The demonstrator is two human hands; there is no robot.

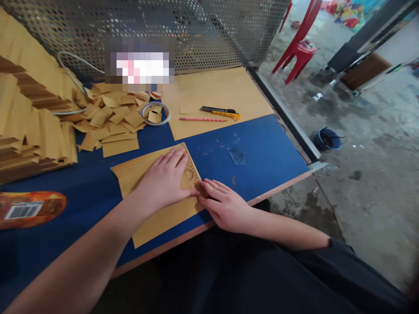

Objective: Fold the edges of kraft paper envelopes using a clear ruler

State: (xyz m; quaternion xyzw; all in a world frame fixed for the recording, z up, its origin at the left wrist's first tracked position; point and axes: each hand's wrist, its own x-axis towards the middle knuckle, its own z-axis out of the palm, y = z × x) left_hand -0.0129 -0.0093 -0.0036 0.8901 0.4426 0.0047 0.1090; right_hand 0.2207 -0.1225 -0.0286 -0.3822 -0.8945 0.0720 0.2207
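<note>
paper on blue tabletop, perforated screen behind

A: Colours, from your end?
B: I read tan sheet, blue tabletop; pencil pink, darker flecks along it; chair red; bucket dark blue
A: Patterns?
B: I get fine dark markings on a see-through ruler, black-and-white barcode stripes on the orange-brown packet, rows of round holes across the grey mesh panel

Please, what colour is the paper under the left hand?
The paper under the left hand is light yellowish brown; the head view, the only one, shows it.
</note>
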